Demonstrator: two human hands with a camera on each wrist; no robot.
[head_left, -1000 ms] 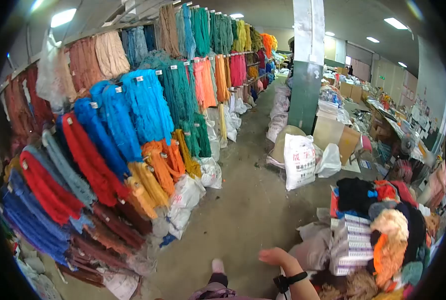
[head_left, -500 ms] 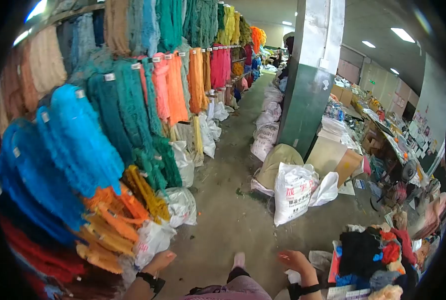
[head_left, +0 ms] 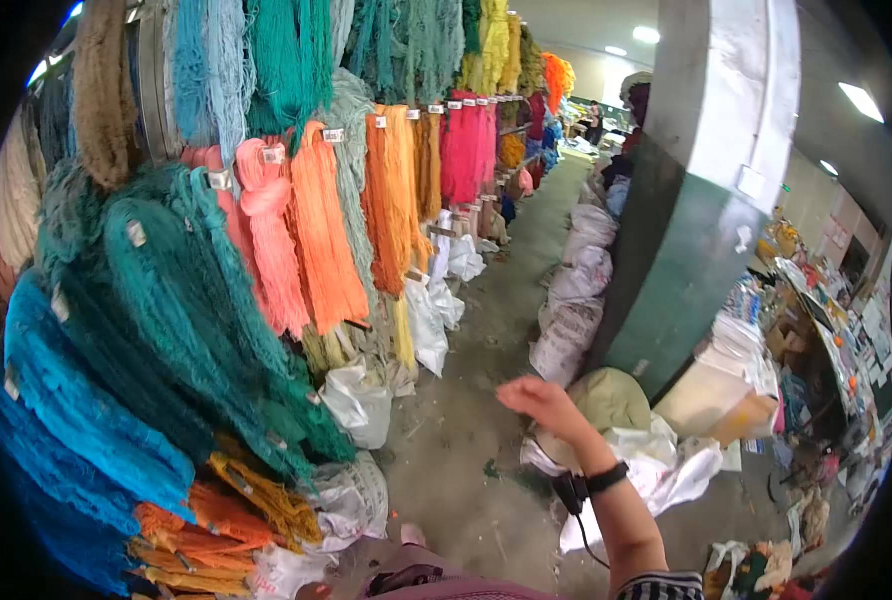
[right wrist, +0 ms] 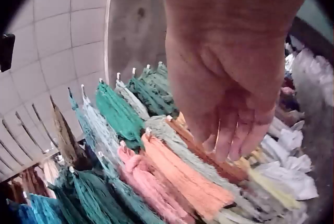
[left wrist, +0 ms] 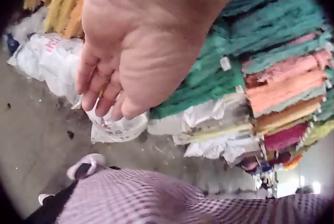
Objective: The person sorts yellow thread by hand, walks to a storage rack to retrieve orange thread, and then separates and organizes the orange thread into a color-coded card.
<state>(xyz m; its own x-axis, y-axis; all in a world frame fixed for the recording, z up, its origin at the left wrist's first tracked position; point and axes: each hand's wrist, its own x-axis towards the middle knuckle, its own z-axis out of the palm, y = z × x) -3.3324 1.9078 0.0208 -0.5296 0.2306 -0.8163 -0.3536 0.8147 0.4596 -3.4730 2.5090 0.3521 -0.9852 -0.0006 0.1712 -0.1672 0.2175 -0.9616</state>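
Observation:
My right hand [head_left: 548,405] is raised over the aisle floor, holding nothing, with a black strap and small camera on its wrist. In the right wrist view the same hand [right wrist: 224,88] hangs with loosely bent fingers, overlapping rust and orange yarn hanks. The left wrist view has my left hand [left wrist: 143,51], palm showing and fingers relaxed, with nothing in it. Behind that hand are green yarn hanks [left wrist: 201,75] and white sacks [left wrist: 55,65]. Coral hanks [head_left: 328,235] and teal hanks [head_left: 161,270] hang from the rack on the left side of the head view.
A green and white pillar [head_left: 681,260] stands right of the aisle [head_left: 466,400]. Stuffed sacks [head_left: 571,300] line its foot, beside a round beige bundle [head_left: 611,400]. White bags [head_left: 356,405] sit under the rack. Cluttered tables [head_left: 816,310] are farther right.
I have moved forward down the aisle, so the teal and coral hanks and the pillar are nearer. My right hand has swung up; the left has dropped from the head view.

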